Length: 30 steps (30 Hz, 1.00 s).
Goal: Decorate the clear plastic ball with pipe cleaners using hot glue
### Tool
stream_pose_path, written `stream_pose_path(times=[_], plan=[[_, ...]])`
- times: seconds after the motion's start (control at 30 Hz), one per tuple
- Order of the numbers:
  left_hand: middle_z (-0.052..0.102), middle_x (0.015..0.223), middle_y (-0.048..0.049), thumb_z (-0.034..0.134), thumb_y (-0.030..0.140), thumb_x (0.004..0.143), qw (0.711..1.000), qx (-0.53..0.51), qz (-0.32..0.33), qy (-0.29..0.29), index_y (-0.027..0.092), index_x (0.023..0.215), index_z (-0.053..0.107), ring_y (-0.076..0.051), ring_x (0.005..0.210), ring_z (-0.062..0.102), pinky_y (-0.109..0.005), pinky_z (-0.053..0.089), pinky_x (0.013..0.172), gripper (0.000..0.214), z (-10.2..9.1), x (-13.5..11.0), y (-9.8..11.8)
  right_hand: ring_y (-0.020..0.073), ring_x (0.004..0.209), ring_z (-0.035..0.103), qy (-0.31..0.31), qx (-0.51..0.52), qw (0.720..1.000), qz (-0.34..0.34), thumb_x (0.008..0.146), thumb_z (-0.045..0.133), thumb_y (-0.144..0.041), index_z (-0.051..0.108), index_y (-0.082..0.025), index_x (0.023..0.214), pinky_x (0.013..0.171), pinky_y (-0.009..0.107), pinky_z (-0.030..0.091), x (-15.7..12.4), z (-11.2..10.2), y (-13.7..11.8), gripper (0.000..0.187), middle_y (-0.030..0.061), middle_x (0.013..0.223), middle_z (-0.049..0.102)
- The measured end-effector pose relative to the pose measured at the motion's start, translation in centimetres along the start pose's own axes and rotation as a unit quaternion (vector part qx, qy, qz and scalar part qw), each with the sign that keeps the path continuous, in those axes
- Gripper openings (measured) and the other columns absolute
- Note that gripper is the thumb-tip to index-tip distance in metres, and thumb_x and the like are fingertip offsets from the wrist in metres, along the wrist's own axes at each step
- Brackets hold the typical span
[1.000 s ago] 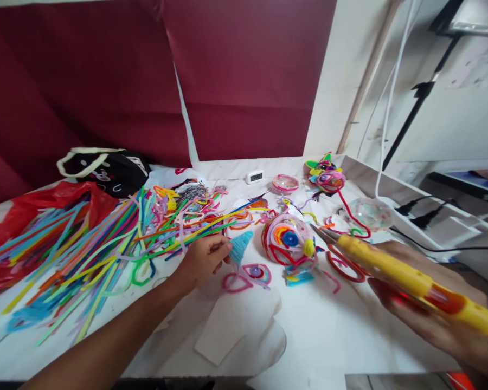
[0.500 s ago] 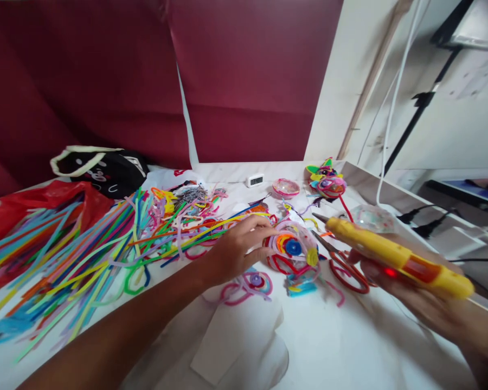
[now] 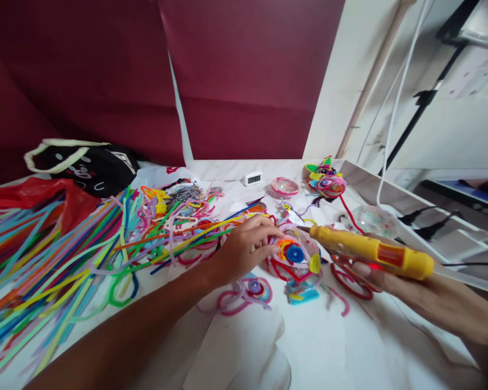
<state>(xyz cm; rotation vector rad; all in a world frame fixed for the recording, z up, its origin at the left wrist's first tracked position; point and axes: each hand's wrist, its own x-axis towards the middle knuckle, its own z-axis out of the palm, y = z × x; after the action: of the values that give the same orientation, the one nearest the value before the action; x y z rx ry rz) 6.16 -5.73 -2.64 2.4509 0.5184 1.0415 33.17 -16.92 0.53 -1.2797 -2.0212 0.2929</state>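
My left hand (image 3: 248,245) has its fingers and thumb closed on the left edge of a round clear craft piece (image 3: 314,249) decorated with pipe cleaners. An orange coil and a blue disc (image 3: 295,253) sit on its front, with a yellow coil beside them. In my right hand (image 3: 402,284) is a yellow hot glue gun (image 3: 361,246), its nozzle pointing left above the piece's upper right part. A small red light glows at its underside. Red-handled scissors (image 3: 355,290) lie below the gun, partly hidden.
Loose pipe cleaners (image 3: 85,249) spread across the left, near a red plastic bag (image 3: 75,197) and black tote (image 3: 93,170). A small timer (image 3: 252,179), a decorated bowl (image 3: 284,187) and a finished-looking craft ball (image 3: 329,184) stand behind. Cables (image 3: 421,219) lie right.
The glue gun has moved left, bringing its nozzle closer over the craft piece. My left hand keeps its hold, and the camera view has shifted slightly.
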Motion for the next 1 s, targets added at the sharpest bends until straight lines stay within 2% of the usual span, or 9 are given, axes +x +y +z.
stream_pose_path(times=[0.13, 0.37, 0.57, 0.7, 0.8, 0.93, 1.0], plan=[[0.058, 0.102, -0.0057, 0.065, 0.018, 0.082, 1.0, -0.014, -0.025, 0.006, 0.017, 0.102, 0.067, -0.011, 0.074, 0.055, -0.024, 0.049, 0.071, 0.019, 0.3, -0.1, 0.1, 0.0212, 0.069, 0.071, -0.045, -0.01, 0.998, 0.053, 0.085, 0.054, -0.052, 0.072, -0.028, 0.106, 0.06, 0.028, 0.062, -0.2, -0.4, -0.1, 0.037, 0.0014, 0.087, 0.076], [0.057, 0.1, -0.0047, 0.068, 0.014, 0.079, 1.0, -0.007, 0.002, 0.01, 0.017, 0.104, 0.067, -0.01, 0.073, 0.053, -0.023, 0.048, 0.069, 0.025, 0.7, -0.2, 0.3, 0.0267, 0.083, 0.072, -0.048, -0.047, 0.993, 0.093, 0.081, 0.055, -0.058, 0.073, -0.027, 0.104, 0.068, 0.031, 0.062, -0.9, -1.0, 0.2, 0.043, 0.0036, 0.088, 0.076], [0.057, 0.102, -0.0054, 0.065, 0.011, 0.081, 1.0, 0.003, 0.023, 0.012, 0.019, 0.104, 0.067, -0.015, 0.091, 0.058, -0.026, 0.05, 0.08, 0.025, 0.9, -0.2, 0.3, 0.027, 0.073, 0.072, -0.087, -0.077, 0.984, 0.133, 0.078, 0.054, -0.064, 0.074, -0.026, 0.1, 0.074, 0.036, 0.061, -1.7, -1.7, 0.5, 0.048, 0.0037, 0.085, 0.076], [0.056, 0.101, -0.0059, 0.064, 0.01, 0.081, 0.999, 0.009, 0.034, 0.012, 0.017, 0.105, 0.067, -0.016, 0.096, 0.058, -0.027, 0.049, 0.084, 0.025, 0.9, -0.2, 0.4, 0.0277, 0.079, 0.071, -0.103, -0.085, 0.979, 0.152, 0.079, 0.054, -0.063, 0.072, -0.025, 0.106, 0.079, 0.036, 0.059, -1.9, -2.0, 0.5, 0.05, 0.005, 0.085, 0.076], [0.056, 0.1, -0.0061, 0.063, 0.009, 0.081, 0.999, 0.014, 0.038, 0.015, 0.016, 0.104, 0.067, -0.016, 0.097, 0.057, -0.029, 0.048, 0.086, 0.024, 0.9, -0.2, 0.5, 0.028, 0.081, 0.071, -0.112, -0.078, 0.979, 0.151, 0.079, 0.055, -0.062, 0.072, -0.026, 0.106, 0.077, 0.035, 0.06, -1.8, -2.1, 0.6, 0.048, 0.0045, 0.085, 0.076], [0.056, 0.1, -0.0063, 0.063, 0.009, 0.081, 0.999, 0.013, 0.033, 0.011, 0.016, 0.102, 0.067, -0.017, 0.097, 0.058, -0.03, 0.049, 0.086, 0.023, 0.9, -0.2, 0.6, 0.0276, 0.073, 0.071, -0.111, -0.095, 0.978, 0.149, 0.077, 0.053, -0.065, 0.075, -0.028, 0.094, 0.067, 0.035, 0.061, -1.7, -2.2, 1.0, 0.047, 0.0039, 0.082, 0.076], [0.056, 0.1, -0.0065, 0.063, 0.008, 0.081, 0.999, 0.012, 0.033, 0.01, 0.016, 0.102, 0.067, -0.017, 0.097, 0.058, -0.029, 0.049, 0.086, 0.023, 0.9, -0.2, 0.6, 0.0273, 0.071, 0.071, -0.12, -0.102, 0.976, 0.153, 0.076, 0.054, -0.066, 0.075, -0.028, 0.094, 0.067, 0.035, 0.061, -1.5, -2.3, 1.1, 0.047, 0.0037, 0.083, 0.075]])
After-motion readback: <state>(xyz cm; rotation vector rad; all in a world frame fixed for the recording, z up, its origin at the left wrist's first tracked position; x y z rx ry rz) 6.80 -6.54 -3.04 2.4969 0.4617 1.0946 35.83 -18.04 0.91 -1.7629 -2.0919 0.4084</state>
